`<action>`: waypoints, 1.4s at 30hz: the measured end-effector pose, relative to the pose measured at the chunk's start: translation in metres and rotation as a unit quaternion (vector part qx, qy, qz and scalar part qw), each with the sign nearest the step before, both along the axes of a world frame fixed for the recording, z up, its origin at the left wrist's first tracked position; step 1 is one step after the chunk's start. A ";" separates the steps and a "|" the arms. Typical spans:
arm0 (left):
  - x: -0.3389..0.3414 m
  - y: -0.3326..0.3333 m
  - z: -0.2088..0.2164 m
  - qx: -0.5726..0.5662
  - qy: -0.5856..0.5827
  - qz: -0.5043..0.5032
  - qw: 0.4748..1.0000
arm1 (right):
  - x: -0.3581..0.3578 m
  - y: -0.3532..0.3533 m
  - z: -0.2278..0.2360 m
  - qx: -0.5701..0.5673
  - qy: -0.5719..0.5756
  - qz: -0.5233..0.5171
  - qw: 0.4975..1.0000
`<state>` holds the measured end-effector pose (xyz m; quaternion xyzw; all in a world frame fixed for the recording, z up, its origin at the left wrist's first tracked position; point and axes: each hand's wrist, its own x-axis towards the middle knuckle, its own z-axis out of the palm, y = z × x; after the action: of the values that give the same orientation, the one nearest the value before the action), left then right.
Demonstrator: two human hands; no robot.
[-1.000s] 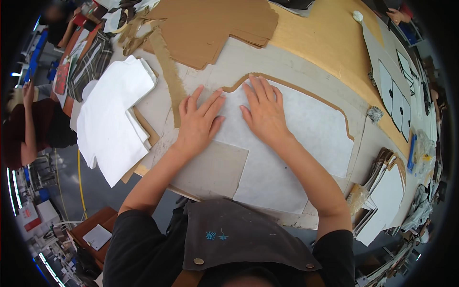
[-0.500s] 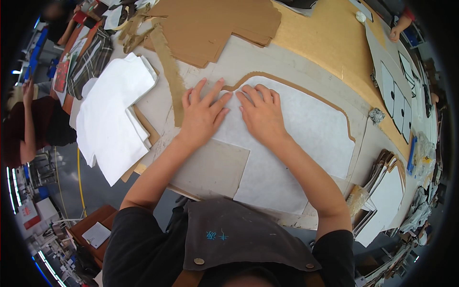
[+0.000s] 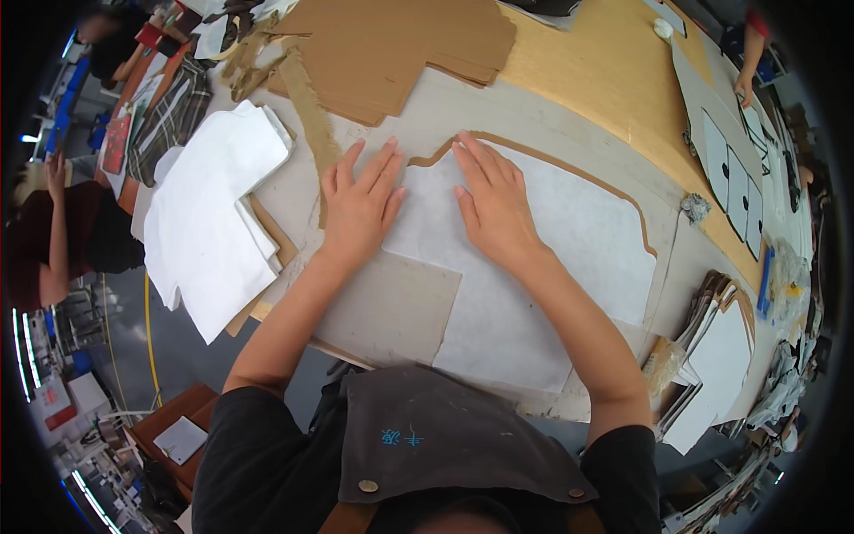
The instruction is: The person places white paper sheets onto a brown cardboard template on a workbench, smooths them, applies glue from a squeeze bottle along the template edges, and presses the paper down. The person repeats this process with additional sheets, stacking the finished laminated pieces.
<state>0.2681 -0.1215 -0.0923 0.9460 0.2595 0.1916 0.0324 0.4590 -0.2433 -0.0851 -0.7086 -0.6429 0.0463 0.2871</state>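
Note:
A large white sheet (image 3: 569, 214) cut to a shaped outline lies flat on the worktable in front of me. Beneath it a brown piece (image 3: 608, 185) shows as a narrow border along the far and right edges. My left hand (image 3: 363, 198) rests flat at the sheet's left end, fingers spread, nothing held. On the sheet's upper part lies my right hand (image 3: 495, 198), palm down with the fingers stretched out and the fingertips at the far edge by the brown border. A stepped corner of the sheet leaves bare grey tabletop (image 3: 391, 303) between my forearms.
White cut sheets (image 3: 213, 205) are stacked at the left, over brown pieces. Brown cut panels (image 3: 382, 53) lie at the far side beside a tan strip (image 3: 311, 107). More stacked pieces (image 3: 716, 356) stand at the right edge. Other people work at far left and far right.
My hands have moved apart: the left shifted a little left, and the right slid up toward the far edge, its fingers straighter. The sheet stays nearly in place.

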 end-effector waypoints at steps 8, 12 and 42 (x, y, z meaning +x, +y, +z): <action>0.019 -0.015 0.012 -0.005 -0.018 -0.082 0.996 | 0.041 -0.078 0.016 -0.006 -0.037 -0.071 0.997; 0.013 -0.031 0.012 -0.043 -0.021 -0.134 0.990 | 0.042 -0.122 0.020 -0.049 -0.070 -0.096 0.992; -0.105 -0.150 0.006 -0.121 -0.055 -0.284 0.950 | -0.054 -0.139 0.005 0.000 0.004 -0.056 0.998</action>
<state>0.1635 -0.2717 -0.0863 0.9575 -0.0007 0.1939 0.2135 0.4049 -0.3824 -0.0803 -0.7437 -0.6006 0.0334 0.2918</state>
